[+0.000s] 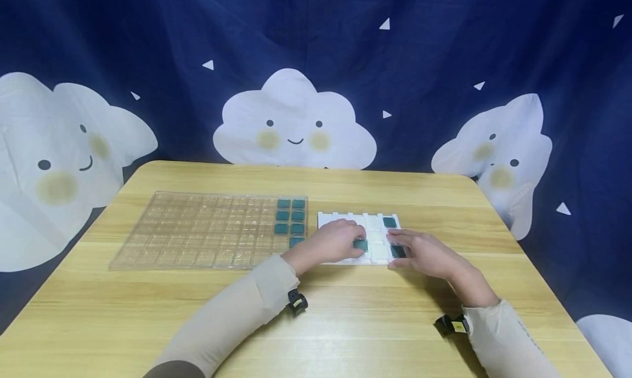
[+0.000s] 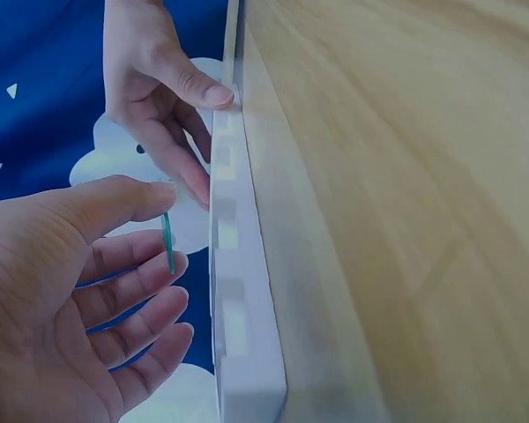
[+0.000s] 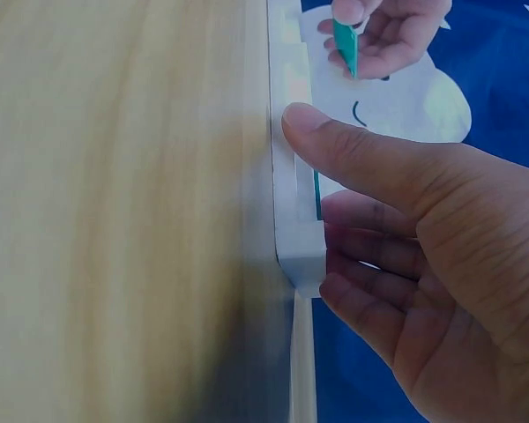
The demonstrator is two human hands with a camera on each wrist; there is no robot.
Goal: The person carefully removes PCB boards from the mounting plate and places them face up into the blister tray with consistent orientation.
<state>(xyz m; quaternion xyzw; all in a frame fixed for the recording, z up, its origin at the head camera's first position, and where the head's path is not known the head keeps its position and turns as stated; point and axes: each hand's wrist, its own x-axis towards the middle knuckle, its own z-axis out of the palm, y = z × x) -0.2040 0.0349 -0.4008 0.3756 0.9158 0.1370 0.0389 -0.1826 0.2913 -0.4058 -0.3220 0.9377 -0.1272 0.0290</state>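
My left hand (image 1: 336,241) pinches a thin green chip (image 1: 361,245) by its edge between thumb and fingers, above the white slotted tray (image 1: 377,241). In the left wrist view the chip (image 2: 167,244) stands edge-on, apart from the tray's side. At the tray's right end, my right hand (image 1: 427,252) rests, thumb at the near edge and fingers over the top. Another green chip (image 1: 397,251) lies in a slot between that thumb and the fingers, partly covered. One more chip (image 1: 390,222) sits in the far right slot.
Left of the white tray lies a large clear plastic tray (image 1: 197,230) divided into many cells. Several green chips (image 1: 282,216) fill cells at its right end. Both trays are on a wooden table (image 1: 345,323), with a dark blue cloud-patterned curtain (image 1: 415,65) behind.
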